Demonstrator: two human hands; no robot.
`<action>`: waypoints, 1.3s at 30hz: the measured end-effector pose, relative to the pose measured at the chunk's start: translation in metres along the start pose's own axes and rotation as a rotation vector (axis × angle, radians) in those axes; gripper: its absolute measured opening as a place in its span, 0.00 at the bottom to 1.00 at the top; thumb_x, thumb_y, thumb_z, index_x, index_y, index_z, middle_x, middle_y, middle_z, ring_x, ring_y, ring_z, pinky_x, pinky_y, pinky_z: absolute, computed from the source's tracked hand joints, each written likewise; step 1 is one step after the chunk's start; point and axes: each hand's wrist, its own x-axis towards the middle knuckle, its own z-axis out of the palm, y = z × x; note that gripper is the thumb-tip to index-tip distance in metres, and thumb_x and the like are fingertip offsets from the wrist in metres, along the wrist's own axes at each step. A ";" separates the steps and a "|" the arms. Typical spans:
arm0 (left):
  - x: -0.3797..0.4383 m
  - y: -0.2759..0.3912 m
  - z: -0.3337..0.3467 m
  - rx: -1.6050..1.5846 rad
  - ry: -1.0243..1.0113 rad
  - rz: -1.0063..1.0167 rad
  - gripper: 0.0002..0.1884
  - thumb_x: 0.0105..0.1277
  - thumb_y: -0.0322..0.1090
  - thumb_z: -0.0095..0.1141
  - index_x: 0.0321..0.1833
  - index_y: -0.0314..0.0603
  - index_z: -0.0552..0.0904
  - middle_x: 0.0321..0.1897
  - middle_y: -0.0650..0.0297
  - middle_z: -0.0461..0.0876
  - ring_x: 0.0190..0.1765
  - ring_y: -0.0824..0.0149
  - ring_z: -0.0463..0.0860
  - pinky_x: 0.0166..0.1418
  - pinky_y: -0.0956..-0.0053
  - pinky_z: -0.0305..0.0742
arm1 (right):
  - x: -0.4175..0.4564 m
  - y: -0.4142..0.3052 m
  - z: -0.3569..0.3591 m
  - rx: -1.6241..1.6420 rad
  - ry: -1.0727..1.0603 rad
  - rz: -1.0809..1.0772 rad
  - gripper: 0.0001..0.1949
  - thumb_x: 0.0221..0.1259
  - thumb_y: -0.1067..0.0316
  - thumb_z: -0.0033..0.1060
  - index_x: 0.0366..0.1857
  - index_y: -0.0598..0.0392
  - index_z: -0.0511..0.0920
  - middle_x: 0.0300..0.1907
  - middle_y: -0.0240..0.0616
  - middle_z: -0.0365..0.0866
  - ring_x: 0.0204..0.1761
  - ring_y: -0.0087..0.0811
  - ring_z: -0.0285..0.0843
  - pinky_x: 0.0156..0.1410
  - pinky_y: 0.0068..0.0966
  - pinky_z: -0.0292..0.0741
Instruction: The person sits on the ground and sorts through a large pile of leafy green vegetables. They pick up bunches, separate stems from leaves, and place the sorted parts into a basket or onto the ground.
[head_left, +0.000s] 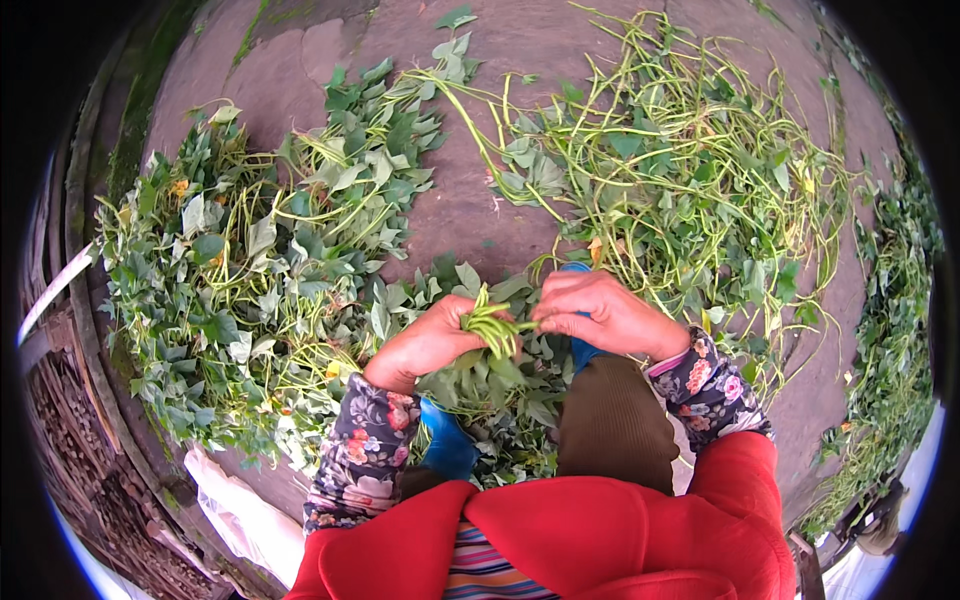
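Observation:
My left hand (431, 337) is closed around a bundle of green leaf stems (491, 324), their cut or broken ends up and their leaves hanging below the fist. Just right of the bundle, my right hand (604, 311) pinches the end of a stem that reaches towards it between thumb and fingers. Below both hands, leafy vines (517, 409) lie between my blue boots (446, 442). A broad heap of leafy vines (300, 255) spreads to the left. Ahead on the right lies a tangle of long, mostly bare vine stems (675, 150).
Grey-brown paved ground (472, 199) shows between the heaps. More vines (892, 322) lie along the far right. At the lower left are a stack of wood (97, 457) and a white plastic sheet (244, 510), with a raised edge beside them.

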 end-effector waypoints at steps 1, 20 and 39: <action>0.000 0.006 0.002 0.024 -0.047 0.004 0.11 0.71 0.23 0.54 0.53 0.33 0.84 0.45 0.59 0.89 0.51 0.66 0.87 0.60 0.71 0.79 | -0.005 -0.002 -0.001 0.119 -0.047 0.045 0.08 0.69 0.68 0.62 0.41 0.63 0.83 0.36 0.40 0.82 0.39 0.38 0.81 0.46 0.31 0.77; -0.001 -0.056 0.018 -0.256 0.631 0.074 0.15 0.65 0.20 0.63 0.55 0.33 0.81 0.38 0.67 0.85 0.37 0.76 0.80 0.43 0.81 0.75 | -0.467 0.108 0.115 -0.553 -0.559 1.410 0.13 0.58 0.57 0.59 0.34 0.53 0.89 0.36 0.51 0.88 0.42 0.51 0.87 0.51 0.45 0.82; 0.007 -0.042 0.042 -0.123 0.350 0.102 0.10 0.69 0.19 0.53 0.49 0.35 0.84 0.47 0.57 0.88 0.51 0.65 0.88 0.45 0.79 0.78 | -0.185 0.092 -0.146 -1.229 0.760 0.726 0.17 0.65 0.72 0.57 0.57 0.47 0.80 0.41 0.44 0.79 0.43 0.48 0.82 0.45 0.41 0.79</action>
